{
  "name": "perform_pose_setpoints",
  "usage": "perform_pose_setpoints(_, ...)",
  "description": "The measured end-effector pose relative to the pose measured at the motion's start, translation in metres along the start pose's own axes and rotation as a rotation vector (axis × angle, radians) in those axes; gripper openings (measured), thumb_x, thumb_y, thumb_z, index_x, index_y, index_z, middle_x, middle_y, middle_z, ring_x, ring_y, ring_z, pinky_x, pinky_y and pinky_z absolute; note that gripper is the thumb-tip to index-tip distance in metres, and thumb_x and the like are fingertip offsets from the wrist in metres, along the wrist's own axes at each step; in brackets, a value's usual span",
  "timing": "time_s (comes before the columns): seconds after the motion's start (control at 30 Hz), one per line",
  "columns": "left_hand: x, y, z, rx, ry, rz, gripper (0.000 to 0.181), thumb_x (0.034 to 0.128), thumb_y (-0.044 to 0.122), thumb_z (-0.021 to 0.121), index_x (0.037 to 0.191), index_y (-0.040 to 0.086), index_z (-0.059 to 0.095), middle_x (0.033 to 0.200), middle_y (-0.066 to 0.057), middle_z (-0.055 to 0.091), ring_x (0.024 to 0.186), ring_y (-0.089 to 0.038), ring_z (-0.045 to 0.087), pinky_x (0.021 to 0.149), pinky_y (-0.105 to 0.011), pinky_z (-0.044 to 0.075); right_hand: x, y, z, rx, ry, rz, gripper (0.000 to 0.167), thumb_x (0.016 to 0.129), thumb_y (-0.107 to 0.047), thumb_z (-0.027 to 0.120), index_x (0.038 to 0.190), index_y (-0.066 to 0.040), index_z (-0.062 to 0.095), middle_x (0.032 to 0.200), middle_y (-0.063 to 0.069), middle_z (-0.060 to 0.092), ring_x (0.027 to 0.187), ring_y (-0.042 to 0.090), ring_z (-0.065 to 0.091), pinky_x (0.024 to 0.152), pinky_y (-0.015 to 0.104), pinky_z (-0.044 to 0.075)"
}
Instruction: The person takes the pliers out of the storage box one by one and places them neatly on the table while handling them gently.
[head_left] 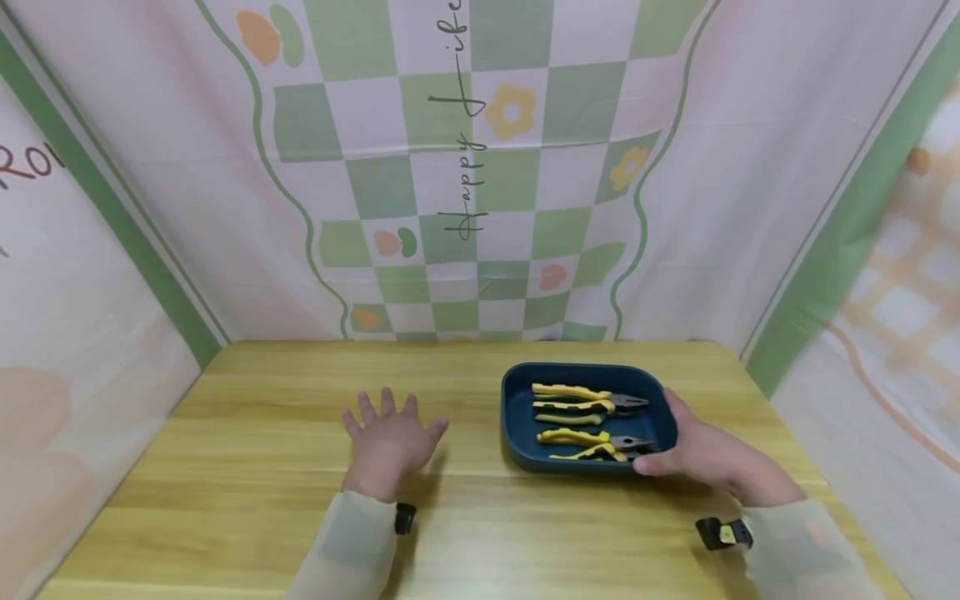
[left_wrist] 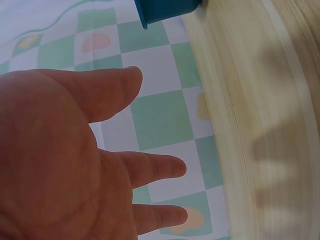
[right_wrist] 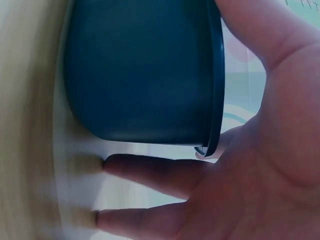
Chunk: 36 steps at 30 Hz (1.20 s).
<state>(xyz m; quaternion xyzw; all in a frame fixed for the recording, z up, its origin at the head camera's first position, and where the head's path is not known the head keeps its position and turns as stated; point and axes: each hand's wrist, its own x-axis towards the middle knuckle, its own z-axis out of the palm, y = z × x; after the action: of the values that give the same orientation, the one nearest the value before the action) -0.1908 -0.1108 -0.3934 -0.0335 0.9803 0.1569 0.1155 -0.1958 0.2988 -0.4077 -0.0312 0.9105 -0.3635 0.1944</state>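
A dark blue rectangular box (head_left: 577, 465) stands on the table right of centre, with several yellow-and-black pliers (head_left: 573, 408) lying in it, their grey jaws toward the right. My right hand (head_left: 708, 450) holds the box's right end, thumb at the front corner and a finger at the back corner. In the right wrist view, that hand (right_wrist: 255, 175) is close against the box (right_wrist: 145, 70), two fingers stretched down toward the table. My left hand (head_left: 390, 442), left of the box and apart from it, has spread fingers and holds nothing; its palm (left_wrist: 55, 150) shows in the left wrist view.
The light wooden table (head_left: 480, 525) extends around the box and both hands. Behind it hangs a green-and-white checked cloth (head_left: 506, 179) with flowers and lettering. Patterned cloth panels also stand along the left (head_left: 67, 333) and right (head_left: 885, 350) sides.
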Motion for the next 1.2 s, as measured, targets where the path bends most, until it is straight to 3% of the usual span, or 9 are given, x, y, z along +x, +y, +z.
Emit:
perform_pose_setpoints(0.4, 0.001, -0.002, 0.002, 0.002, -0.005, -0.009, 0.074, 0.1011, 0.057, 0.043, 0.154, 0.007, 0.035, 0.16, -0.028, 0.008, 0.142, -0.055, -0.01, 0.105, -0.072, -0.009, 0.008, -0.011, 0.004, 0.025, -0.032, -0.022, 0.137, 0.079, -0.039, 0.086, 0.149, 0.005, -0.022, 0.149, 0.048, 0.001, 0.132, 0.062, 0.021, 0.106, 0.068, 0.022)
perform_pose_setpoints(0.67, 0.003, 0.001, 0.004, 0.0, -0.009, 0.008, 0.074, 0.1008, 0.059, 0.043, 0.154, 0.008, 0.035, 0.16, -0.027, 0.008, 0.142, -0.054, -0.009, 0.105, -0.072, -0.008, 0.01, -0.015, 0.007, 0.027, -0.025, -0.002, 0.138, 0.077, -0.041, 0.087, 0.15, 0.004, -0.021, 0.147, 0.049, 0.007, 0.13, 0.062, 0.025, 0.106, 0.067, 0.023)
perform_pose_setpoints(0.8, 0.006, 0.004, 0.0, -0.006, -0.002, 0.019, 0.077, 0.0991, 0.061, 0.044, 0.156, 0.01, 0.034, 0.16, -0.027, 0.013, 0.142, -0.055, -0.003, 0.102, -0.077, -0.002, 0.011, -0.014, 0.007, 0.012, -0.016, 0.004, 0.139, 0.076, -0.044, 0.087, 0.151, 0.003, -0.02, 0.147, 0.049, 0.01, 0.129, 0.062, 0.028, 0.105, 0.067, 0.025)
perform_pose_setpoints(0.97, 0.012, 0.011, -0.014, -0.028, 0.045, 0.098, 0.082, 0.0946, 0.061, 0.055, 0.156, 0.011, 0.033, 0.156, -0.026, 0.026, 0.141, -0.054, 0.017, 0.099, -0.079, 0.019, 0.011, -0.013, 0.007, 0.007, -0.012, -0.006, 0.139, 0.076, -0.044, 0.086, 0.151, 0.002, -0.021, 0.147, 0.049, 0.01, 0.13, 0.062, 0.028, 0.105, 0.067, 0.025)
perform_pose_setpoints(1.07, 0.016, 0.017, -0.022, -0.054, 0.081, 0.197, 0.083, 0.0924, 0.055, 0.063, 0.154, 0.008, 0.035, 0.153, -0.027, 0.033, 0.137, -0.052, 0.03, 0.101, -0.069, 0.032, 0.011, -0.014, 0.007, -0.001, -0.004, -0.008, 0.139, 0.075, -0.046, 0.086, 0.152, 0.002, -0.019, 0.147, 0.049, 0.012, 0.129, 0.062, 0.028, 0.104, 0.068, 0.025)
perform_pose_setpoints(1.2, 0.023, 0.027, -0.029, -0.096, 0.074, 0.311, 0.083, 0.0896, 0.049, 0.071, 0.153, 0.008, 0.037, 0.151, -0.022, 0.038, 0.134, -0.045, 0.039, 0.105, -0.055, 0.037, 0.01, -0.014, 0.008, -0.012, 0.006, -0.001, 0.141, 0.073, -0.051, 0.086, 0.153, 0.001, -0.018, 0.146, 0.049, 0.013, 0.129, 0.062, 0.029, 0.104, 0.068, 0.026)
